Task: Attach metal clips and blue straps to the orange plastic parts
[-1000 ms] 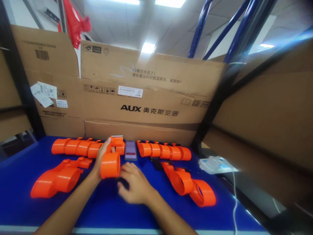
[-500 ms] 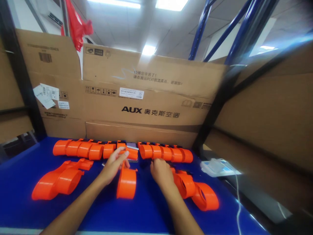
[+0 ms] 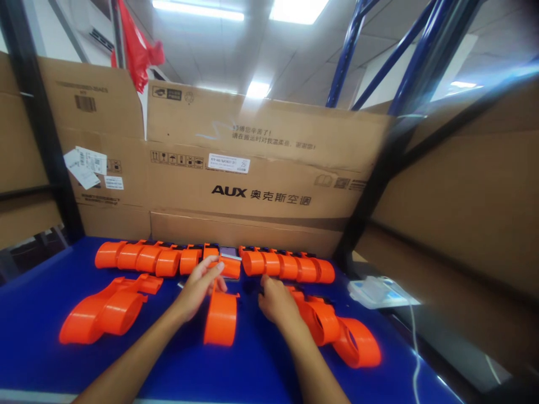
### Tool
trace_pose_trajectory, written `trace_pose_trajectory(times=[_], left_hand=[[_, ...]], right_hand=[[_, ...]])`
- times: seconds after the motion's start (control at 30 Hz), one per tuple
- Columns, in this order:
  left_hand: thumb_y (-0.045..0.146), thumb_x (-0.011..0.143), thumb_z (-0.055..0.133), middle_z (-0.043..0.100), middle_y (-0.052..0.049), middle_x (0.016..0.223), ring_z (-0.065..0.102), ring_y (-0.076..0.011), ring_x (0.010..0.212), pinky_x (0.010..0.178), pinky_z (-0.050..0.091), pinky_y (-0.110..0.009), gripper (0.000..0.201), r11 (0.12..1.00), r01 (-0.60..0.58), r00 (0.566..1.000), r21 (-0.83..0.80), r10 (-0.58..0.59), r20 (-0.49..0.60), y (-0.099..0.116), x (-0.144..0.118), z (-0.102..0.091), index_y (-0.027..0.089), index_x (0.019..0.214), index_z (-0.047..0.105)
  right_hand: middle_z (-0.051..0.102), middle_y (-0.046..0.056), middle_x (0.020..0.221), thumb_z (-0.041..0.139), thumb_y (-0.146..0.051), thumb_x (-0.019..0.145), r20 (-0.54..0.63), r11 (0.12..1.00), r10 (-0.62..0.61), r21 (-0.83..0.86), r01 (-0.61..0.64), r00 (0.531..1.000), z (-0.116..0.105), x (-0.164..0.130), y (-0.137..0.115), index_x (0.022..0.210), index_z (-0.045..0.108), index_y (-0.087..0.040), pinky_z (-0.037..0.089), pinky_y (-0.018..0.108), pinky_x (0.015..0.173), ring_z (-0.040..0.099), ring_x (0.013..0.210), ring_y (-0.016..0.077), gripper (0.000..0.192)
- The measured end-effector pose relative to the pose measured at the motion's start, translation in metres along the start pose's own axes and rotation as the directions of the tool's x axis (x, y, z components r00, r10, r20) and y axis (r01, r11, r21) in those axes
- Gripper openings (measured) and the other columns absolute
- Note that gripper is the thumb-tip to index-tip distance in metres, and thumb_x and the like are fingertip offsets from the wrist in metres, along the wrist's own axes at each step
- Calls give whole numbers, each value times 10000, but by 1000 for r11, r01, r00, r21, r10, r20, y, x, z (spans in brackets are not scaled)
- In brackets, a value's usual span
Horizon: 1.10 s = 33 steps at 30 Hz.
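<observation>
My left hand point(image 3: 197, 286) rests on the top of an orange plastic ring piece point(image 3: 220, 318) that lies on the blue table point(image 3: 252, 365), its fingers reaching a small orange part point(image 3: 229, 267) just behind it. My right hand point(image 3: 275, 300) lies on the table beside an orange double-loop part point(image 3: 332, 328), fingers curled near something small and dark that I cannot make out. A row of orange ring pieces point(image 3: 143, 258) runs along the back left, and another such row point(image 3: 288, 266) along the back right.
A pair of orange loop parts point(image 3: 105, 308) lies at the left. A phone point(image 3: 228, 252) sits between the two rows. Cardboard boxes point(image 3: 252, 174) wall the back and right. A white device point(image 3: 374, 290) with a cable lies at the right edge.
My left hand has put the orange ring piece down on the table. My right hand has moved from the table's middle to the double-loop part on the right.
</observation>
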<state>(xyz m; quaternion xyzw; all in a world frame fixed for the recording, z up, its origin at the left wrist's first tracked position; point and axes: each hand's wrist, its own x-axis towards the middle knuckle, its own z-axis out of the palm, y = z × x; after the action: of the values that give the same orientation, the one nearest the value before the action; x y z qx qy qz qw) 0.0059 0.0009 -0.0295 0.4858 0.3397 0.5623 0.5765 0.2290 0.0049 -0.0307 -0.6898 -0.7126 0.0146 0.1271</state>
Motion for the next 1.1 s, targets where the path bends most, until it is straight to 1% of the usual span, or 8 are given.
trace_pose_trajectory(times=[0.1, 0.2, 0.37, 0.47, 0.6, 0.7, 0.97, 1.1], left_hand=[[524, 807, 689, 690, -30, 661, 599, -150, 552, 516, 343, -237, 534, 1000, 20, 1000, -3, -19, 12, -1, 0, 1, 198, 1209, 560], [531, 816, 680, 685, -29, 671, 616, -155, 577, 520, 346, -235, 536, 999, 18, 1000, 28, -18, 0, -1, 0, 2, 203, 1222, 553], [543, 855, 632, 688, -44, 701, 628, -165, 619, 537, 372, -238, 566, 989, -4, 999, 148, -4, 54, 2, -3, 6, 186, 1279, 514], [545, 851, 634, 688, -38, 713, 616, -158, 598, 546, 397, -243, 560, 981, -20, 992, 193, -4, 125, 2, -4, 8, 180, 1258, 512], [540, 839, 650, 685, -25, 722, 617, -155, 596, 559, 422, -246, 534, 977, -23, 984, 211, -15, 176, 0, -4, 9, 184, 1215, 522], [539, 848, 640, 682, -22, 725, 621, -154, 608, 567, 430, -245, 526, 977, -29, 984, 211, -9, 177, -1, -3, 7, 188, 1221, 518], [535, 869, 614, 678, -31, 743, 615, -146, 602, 541, 418, -232, 494, 980, -31, 968, 196, -20, 251, -1, -2, 8, 167, 1193, 559], [422, 798, 737, 652, -10, 765, 603, -133, 627, 558, 442, -228, 421, 987, -50, 968, 155, 10, 249, 1, -4, 11, 161, 1098, 597]], right_hand=[[717, 153, 993, 596, -170, 820, -29, 999, -28, 15, 29, 999, -2, -2, -5, 998, 682, -160, 466, 306, 709, 688, 918, 288, 198], [721, 116, 1009, 568, -248, 889, -195, 968, -115, 196, 154, 974, -9, -2, -11, 1029, 688, -190, 480, 295, 756, 676, 929, 252, 194], [702, 79, 931, 518, -359, 955, -541, 782, -143, 452, 430, 829, -18, -7, -22, 1228, 623, -188, 523, 310, 703, 626, 701, 188, 338], [684, 86, 991, 552, -311, 947, -635, 673, -194, 468, 573, 747, -18, -12, -29, 1242, 617, -210, 533, 306, 640, 597, 664, 167, 318], [645, 108, 1157, 559, -199, 934, -672, 563, -325, 427, 707, 665, -17, -17, -34, 1214, 629, -231, 559, 317, 691, 637, 830, 188, 290], [641, 106, 1165, 559, -158, 926, -673, 547, -354, 414, 727, 650, -17, -16, -35, 1189, 644, -236, 564, 320, 713, 644, 906, 203, 287], [633, 100, 1144, 566, -150, 925, -663, 524, -348, 448, 724, 662, -12, -16, -37, 1180, 655, -241, 567, 311, 701, 648, 848, 182, 285], [602, 105, 1194, 551, -151, 933, -636, 479, -390, 477, 736, 666, -14, -19, -40, 1225, 632, -249, 561, 318, 768, 634, 980, 206, 319]])
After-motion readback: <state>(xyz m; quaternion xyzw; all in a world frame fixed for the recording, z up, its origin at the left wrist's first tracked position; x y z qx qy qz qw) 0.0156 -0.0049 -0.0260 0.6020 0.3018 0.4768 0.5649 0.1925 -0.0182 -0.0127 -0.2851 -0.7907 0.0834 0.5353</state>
